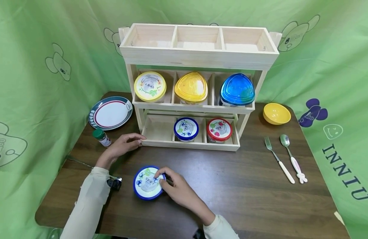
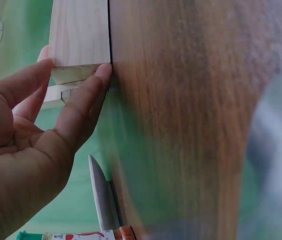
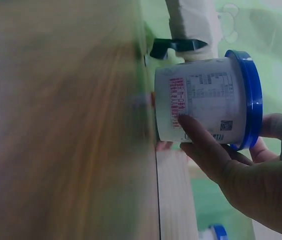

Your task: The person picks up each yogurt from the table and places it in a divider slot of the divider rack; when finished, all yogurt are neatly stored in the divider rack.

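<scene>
My left hand [image 1: 122, 146] holds the front left corner of the wooden rack [image 1: 199, 57]; the left wrist view shows fingertips [image 2: 103, 70] against the end of its bottom tray [image 2: 81, 37]. In front of the rack, my right hand [image 1: 179, 189] grips a round white tub with a blue lid [image 1: 147, 182]. The right wrist view shows fingers [image 3: 205, 145] along the tub's printed side [image 3: 200, 100] and others by the lid. Whether the base rests on the table I cannot tell. Two similar tubs, one blue-lidded [image 1: 186, 128], one red-lidded [image 1: 219, 129], stand in the bottom tray's middle and right compartments.
The middle tier holds a round yellow-lidded tub [image 1: 150, 86], a triangular yellow-lidded tub [image 1: 191, 87] and a blue-lidded one [image 1: 237, 89]. Left lie a plate [image 1: 110, 113] and a green-capped bottle [image 1: 102, 137]. Right are a yellow bowl [image 1: 276, 114], a fork [image 1: 279, 161] and a spoon [image 1: 293, 159].
</scene>
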A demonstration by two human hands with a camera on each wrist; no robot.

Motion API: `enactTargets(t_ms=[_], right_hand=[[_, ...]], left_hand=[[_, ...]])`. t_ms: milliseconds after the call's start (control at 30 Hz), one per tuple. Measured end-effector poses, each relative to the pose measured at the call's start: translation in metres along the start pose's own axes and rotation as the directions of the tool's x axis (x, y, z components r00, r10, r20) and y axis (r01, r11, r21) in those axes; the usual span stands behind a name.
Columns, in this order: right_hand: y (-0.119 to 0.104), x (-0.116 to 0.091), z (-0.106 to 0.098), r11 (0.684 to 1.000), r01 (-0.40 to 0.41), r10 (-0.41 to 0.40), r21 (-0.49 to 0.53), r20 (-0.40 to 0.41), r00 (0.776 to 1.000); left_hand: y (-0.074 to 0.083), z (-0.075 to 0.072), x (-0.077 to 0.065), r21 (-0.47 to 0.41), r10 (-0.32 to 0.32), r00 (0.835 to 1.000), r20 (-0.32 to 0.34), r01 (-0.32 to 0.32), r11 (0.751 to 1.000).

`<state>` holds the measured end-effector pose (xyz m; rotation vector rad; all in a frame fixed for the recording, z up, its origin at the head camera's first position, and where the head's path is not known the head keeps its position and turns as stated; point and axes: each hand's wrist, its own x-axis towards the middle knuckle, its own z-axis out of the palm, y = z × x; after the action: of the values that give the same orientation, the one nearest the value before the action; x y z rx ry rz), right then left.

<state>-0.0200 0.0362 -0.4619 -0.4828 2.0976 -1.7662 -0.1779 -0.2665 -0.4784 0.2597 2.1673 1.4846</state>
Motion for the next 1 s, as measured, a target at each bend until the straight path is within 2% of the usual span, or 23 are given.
enactTargets(t_ms=[100, 167, 233, 300, 333, 400, 533, 600, 667, 867, 967, 1000], right_hand=[[0.003, -0.008, -0.012, 1.0, -0.017, 0.017, 0.014, -0.038, 0.999], [0.004, -0.011, -0.02, 1.0, -0.027, 0.028, 0.014, -0.074, 0.997], [0.006, -0.013, -0.03, 0.999, -0.03, 0.032, 0.011, -0.116, 0.993], [0.007, -0.014, -0.039, 1.0, -0.026, 0.027, 0.007, -0.156, 0.987], [0.007, -0.016, -0.044, 1.0, -0.02, 0.02, 0.002, -0.179, 0.984], [0.008, -0.019, -0.053, 1.0, -0.011, 0.01, 0.0, -0.226, 0.974], [0.009, -0.027, -0.074, 1.0, 0.003, 0.004, 0.022, -0.326, 0.945], [0.008, -0.03, -0.085, 0.999, 0.012, 0.008, 0.052, -0.372, 0.928], [0.005, -0.032, -0.095, 0.996, 0.021, 0.015, 0.084, -0.41, 0.912], [-0.007, -0.029, -0.115, 0.987, 0.048, 0.027, 0.152, -0.454, 0.891], [-0.012, -0.025, -0.121, 0.988, 0.057, 0.013, 0.14, -0.454, 0.891], [-0.014, -0.024, -0.122, 0.989, 0.058, 0.01, 0.136, -0.452, 0.892]], left_hand=[[0.023, 0.007, -0.009, 0.03, -0.049, 0.999, -0.019, 0.05, 0.998], [0.01, 0.001, -0.001, 0.014, -0.061, 0.998, -0.014, 0.061, 0.998], [0.006, -0.001, 0.001, 0.003, -0.054, 0.999, 0.001, 0.054, 0.999], [0.0, -0.004, 0.003, -0.015, -0.034, 0.999, 0.017, 0.034, 0.999], [-0.009, -0.007, 0.008, -0.037, -0.009, 0.999, 0.03, 0.01, 0.999], [0.001, -0.003, 0.003, -0.044, 0.008, 0.999, 0.037, -0.006, 0.999], [-0.01, -0.005, 0.008, -0.067, 0.026, 0.999, 0.042, -0.023, 0.997], [-0.008, -0.004, 0.006, -0.056, 0.003, 1.0, 0.029, -0.002, 0.998], [-0.015, -0.006, 0.009, -0.063, 0.008, 0.999, 0.034, -0.006, 0.998], [-0.03, -0.011, 0.013, -0.081, -0.002, 0.999, 0.036, 0.005, 0.997], [-0.031, -0.011, 0.014, -0.061, -0.021, 1.0, 0.016, 0.022, 0.998], [-0.027, -0.01, 0.012, -0.059, -0.024, 1.0, 0.016, 0.025, 0.998]])
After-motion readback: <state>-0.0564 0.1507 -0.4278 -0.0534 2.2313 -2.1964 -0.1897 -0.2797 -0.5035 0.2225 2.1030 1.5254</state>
